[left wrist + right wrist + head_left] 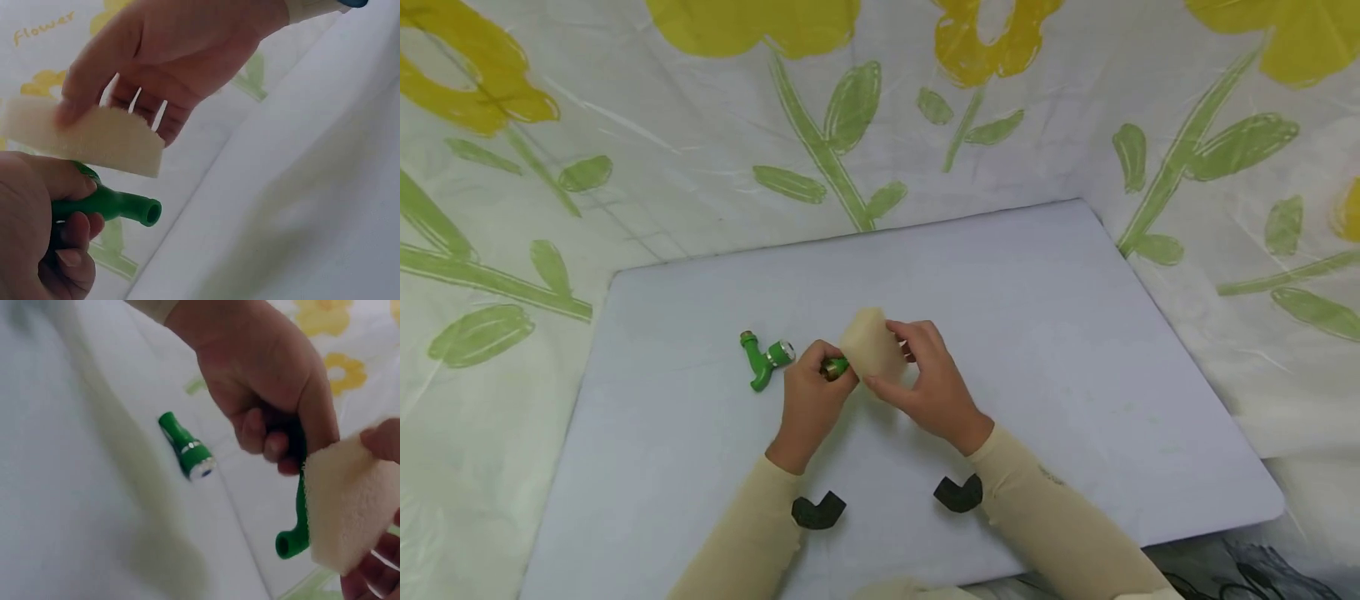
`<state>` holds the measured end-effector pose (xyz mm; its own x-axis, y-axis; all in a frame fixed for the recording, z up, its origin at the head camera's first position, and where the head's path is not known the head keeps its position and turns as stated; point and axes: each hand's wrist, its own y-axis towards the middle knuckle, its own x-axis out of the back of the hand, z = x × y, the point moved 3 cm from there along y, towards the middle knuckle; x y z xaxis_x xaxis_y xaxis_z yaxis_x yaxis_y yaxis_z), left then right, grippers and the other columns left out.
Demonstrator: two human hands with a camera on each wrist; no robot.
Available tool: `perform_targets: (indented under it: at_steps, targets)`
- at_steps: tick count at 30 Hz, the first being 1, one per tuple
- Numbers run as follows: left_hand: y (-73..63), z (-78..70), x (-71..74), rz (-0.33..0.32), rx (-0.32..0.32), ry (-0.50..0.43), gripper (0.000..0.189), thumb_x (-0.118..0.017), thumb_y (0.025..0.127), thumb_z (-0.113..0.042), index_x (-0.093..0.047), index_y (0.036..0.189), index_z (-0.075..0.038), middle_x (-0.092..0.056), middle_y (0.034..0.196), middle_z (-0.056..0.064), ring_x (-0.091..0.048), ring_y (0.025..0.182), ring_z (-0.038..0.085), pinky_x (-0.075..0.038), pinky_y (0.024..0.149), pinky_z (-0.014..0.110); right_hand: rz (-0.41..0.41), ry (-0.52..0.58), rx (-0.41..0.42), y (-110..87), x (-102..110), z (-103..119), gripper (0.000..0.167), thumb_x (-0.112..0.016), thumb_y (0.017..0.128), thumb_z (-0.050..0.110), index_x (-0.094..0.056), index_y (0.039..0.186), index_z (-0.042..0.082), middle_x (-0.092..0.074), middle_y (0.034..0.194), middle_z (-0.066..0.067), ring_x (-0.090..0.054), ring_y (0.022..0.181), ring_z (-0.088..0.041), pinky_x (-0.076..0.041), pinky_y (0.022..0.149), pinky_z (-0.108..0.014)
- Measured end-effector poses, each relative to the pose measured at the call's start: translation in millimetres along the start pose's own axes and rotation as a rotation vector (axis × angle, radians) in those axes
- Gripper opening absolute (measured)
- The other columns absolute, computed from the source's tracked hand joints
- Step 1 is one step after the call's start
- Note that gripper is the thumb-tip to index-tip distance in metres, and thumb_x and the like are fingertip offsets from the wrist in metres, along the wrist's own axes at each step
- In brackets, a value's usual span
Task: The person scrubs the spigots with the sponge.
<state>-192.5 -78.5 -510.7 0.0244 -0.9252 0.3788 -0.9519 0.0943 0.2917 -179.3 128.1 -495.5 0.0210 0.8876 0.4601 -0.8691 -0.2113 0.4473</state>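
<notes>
My left hand (811,400) grips a green plastic tap (106,203), its fingers curled round the body. The tap's open spout end points out past the fingers in the left wrist view. Between thumb and fingers, my right hand (942,392) holds a cream-coloured sponge (871,346) by its edge. The sponge lies right beside the tap and hides much of it in the head view. A second green tap (762,362), with a silver band at its handle, rests on the white table to the left of my hands.
The white tabletop (1037,317) has rounded corners, with sheeting painted with yellow flowers (998,50) behind and at both sides. Two dark bent pieces (818,510) sit by the sleeves. Black cables (1247,575) lie beyond the table's near right edge.
</notes>
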Motion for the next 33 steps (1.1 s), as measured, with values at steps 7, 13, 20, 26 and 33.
perform_targets:
  at_steps: [7,13,20,26,33]
  targets:
    - [-2.7,-12.7,-2.6,-0.03,-0.213,0.023,0.021,-0.088,0.093,-0.002,-0.071,0.105,0.0,-0.078,0.1,0.012,-0.071,0.074,0.014,-0.055,0.058,0.022,-0.104,0.069,-0.225,4.9,7,-14,0.069,-0.084,0.097,0.025,-0.052,0.153,0.0,-0.054,0.125,-0.012,-0.055,0.11,-0.025,-0.054,0.092,-0.048]
    - [-2.5,-12.2,-3.9,-0.018,-0.218,0.054,0.017,-0.087,0.092,0.0,-0.073,0.103,0.0,-0.078,0.095,0.011,-0.068,0.07,0.013,-0.053,0.058,0.022,-0.055,0.111,-0.169,-1.6,3,-3,0.069,-0.084,0.098,0.028,-0.052,0.152,0.0,-0.055,0.126,-0.01,-0.055,0.109,-0.024,-0.056,0.091,-0.053]
    - [-4.2,-8.5,-2.4,-0.021,-0.229,0.013,0.016,-0.085,0.093,0.001,-0.073,0.103,-0.001,-0.075,0.084,0.005,-0.064,0.063,0.012,-0.052,0.054,0.022,-0.033,0.051,-0.107,1.9,5,-1,0.069,-0.086,0.097,0.027,-0.053,0.151,0.0,-0.055,0.125,-0.011,-0.055,0.108,-0.025,-0.056,0.091,-0.049]
    - [-3.7,-7.8,-0.4,0.05,-0.202,-0.106,0.02,-0.087,0.095,-0.004,-0.074,0.11,-0.002,-0.075,0.086,0.003,-0.067,0.065,0.013,-0.054,0.056,0.022,-0.046,0.089,-0.223,2.2,16,-11,0.066,-0.082,0.099,0.026,-0.053,0.154,0.003,-0.055,0.125,-0.01,-0.056,0.11,-0.025,-0.054,0.094,-0.049]
    - [-2.5,-2.4,2.9,0.044,-0.098,-0.168,0.012,-0.081,0.099,-0.001,-0.074,0.109,-0.001,-0.077,0.092,0.007,-0.068,0.068,0.026,-0.055,0.06,0.021,0.067,0.059,-0.013,0.7,13,5,0.07,-0.087,0.095,0.022,-0.054,0.152,0.0,-0.056,0.129,-0.01,-0.055,0.109,-0.024,-0.056,0.093,-0.048]
